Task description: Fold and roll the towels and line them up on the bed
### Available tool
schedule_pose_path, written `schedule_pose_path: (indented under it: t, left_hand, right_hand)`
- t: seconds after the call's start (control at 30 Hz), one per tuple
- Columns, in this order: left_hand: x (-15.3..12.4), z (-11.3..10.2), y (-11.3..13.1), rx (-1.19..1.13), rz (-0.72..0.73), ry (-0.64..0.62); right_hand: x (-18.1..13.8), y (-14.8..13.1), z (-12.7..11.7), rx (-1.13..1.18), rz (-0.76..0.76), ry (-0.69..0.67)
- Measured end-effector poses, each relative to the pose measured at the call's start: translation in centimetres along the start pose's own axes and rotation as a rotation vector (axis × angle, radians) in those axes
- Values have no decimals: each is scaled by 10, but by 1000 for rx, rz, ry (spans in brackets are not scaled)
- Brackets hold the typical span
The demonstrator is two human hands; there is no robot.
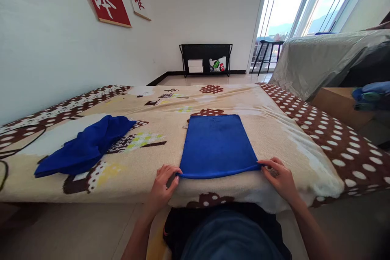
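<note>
A blue cloth (217, 142) lies flat in a near-square on the patterned blanket in front of me. My left hand (164, 183) pinches its near left corner between thumb and fingers. At the near right corner, my right hand (277, 176) has the same kind of pinch. The near edge between both hands is slightly raised and bows a little toward me. Off to the left, a second blue cloth (88, 146) lies crumpled, with neither hand touching it.
The beige and brown blanket (164, 126) covers the bed. A black cable (24, 150) lies at its left edge. Beyond stands a black rack (206, 55) with white boxes. On the right are a plastic-covered piece of furniture (323, 57) and a cardboard box (338, 105).
</note>
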State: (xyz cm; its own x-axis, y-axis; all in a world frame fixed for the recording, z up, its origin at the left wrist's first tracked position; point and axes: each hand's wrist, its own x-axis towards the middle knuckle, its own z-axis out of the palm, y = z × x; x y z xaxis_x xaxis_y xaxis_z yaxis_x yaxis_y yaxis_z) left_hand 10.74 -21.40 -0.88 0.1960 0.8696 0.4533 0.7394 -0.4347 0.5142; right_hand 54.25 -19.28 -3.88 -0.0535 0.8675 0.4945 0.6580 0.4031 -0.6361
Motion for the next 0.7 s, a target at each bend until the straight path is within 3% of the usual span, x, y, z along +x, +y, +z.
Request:
schedule_pose_path:
  t: [0.17, 0.27, 0.43, 0.6, 0.7]
  left_hand:
    - [8, 17, 3, 57, -209, 93]
    - [14, 30, 7, 114, -272, 174]
    - [13, 42, 9, 216, -227, 269]
    - [10, 41, 12, 328, -156, 299]
    - [8, 39, 16, 351, -121, 289]
  right_hand:
    - [6, -3, 20, -52, 150, 130]
    - [8, -5, 35, -192, 115, 224]
    - [7, -5, 47, -426, 29, 277]
    - [3, -1, 44, -402, -81, 379]
    - [-2, 1, 42, -367, -205, 347]
